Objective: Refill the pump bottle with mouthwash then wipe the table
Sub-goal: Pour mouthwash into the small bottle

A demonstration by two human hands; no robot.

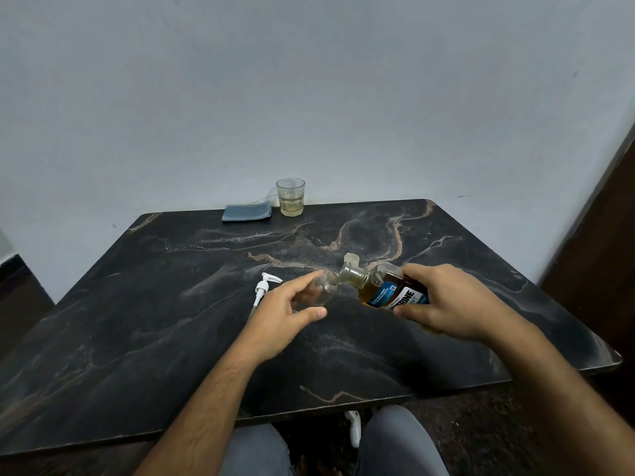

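Grey-trousered knees (395, 441) sit at the bottom edge, cut off by the frame, with a white object (354, 428) on the floor between them that is too small to identify. Both bare forearms reach up over the near edge of the black marble-patterned table (137, 321).

On the mouthwash bottle (385, 290), the label's bold white letters read "…ERINE", the start hidden by the right thumb; a smaller line below ends in "…INT", and the fine blue print is too small to read. This bottle holds amber liquid and is tipped on its side, its open neck pointing left, at or just above the mouth of the clear pump bottle (321, 292); whether they touch cannot be told.

Right hand (450, 304) is wrapped around the mouthwash bottle's body, thumb in front, fingers behind. Left hand (285, 310) curls around the clear bottle, which stands near the table's middle and is hard to make out against the dark top; thumb on the near side, fingers on the far side.

Just left of that hand lies the white pump head (266, 286), its tube partly hidden. A pale cap (351, 260) rests behind the bottles. Far back sit a folded blue-grey cloth (246, 212) and a glass tumbler (290, 197) with pale liquid.
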